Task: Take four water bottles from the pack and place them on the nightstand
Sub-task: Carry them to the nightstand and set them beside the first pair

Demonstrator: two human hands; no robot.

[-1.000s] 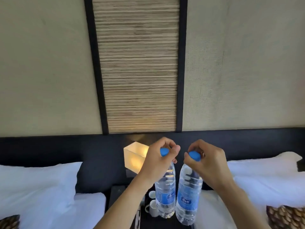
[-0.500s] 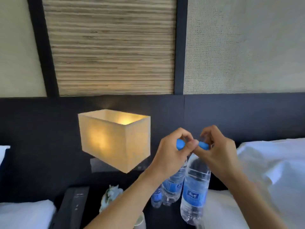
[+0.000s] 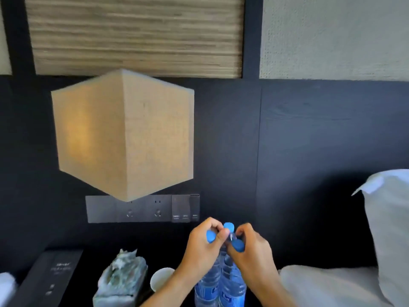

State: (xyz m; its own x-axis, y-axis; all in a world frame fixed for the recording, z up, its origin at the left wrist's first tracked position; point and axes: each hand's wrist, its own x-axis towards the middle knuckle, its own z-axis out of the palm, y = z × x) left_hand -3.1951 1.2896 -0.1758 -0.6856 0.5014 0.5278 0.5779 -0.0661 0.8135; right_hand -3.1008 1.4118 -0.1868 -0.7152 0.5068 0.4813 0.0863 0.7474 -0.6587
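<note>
Two clear water bottles with blue labels and blue caps are side by side low in the view. My left hand [image 3: 202,248] is shut on the cap end of the left bottle [image 3: 208,286]. My right hand [image 3: 254,253] is shut on the cap end of the right bottle [image 3: 232,289]. Just behind my fingers shows the blue cap of a third bottle [image 3: 229,227]. All three are over the dark nightstand [image 3: 163,255]. The frame's lower edge cuts off the bottle bases, so I cannot tell whether they rest on it. The pack is out of view.
A cube lampshade [image 3: 124,134] hangs lit over the nightstand's left half, with a switch panel [image 3: 141,209] below it. A tissue box [image 3: 121,278], a white cup [image 3: 160,281] and a black device [image 3: 48,275] stand left of the bottles. A pillow [image 3: 389,229] lies at right.
My head and both hands have moved closer to the nightstand and lower. The two bottles have come down together beside the third one. Both hands still grip the caps.
</note>
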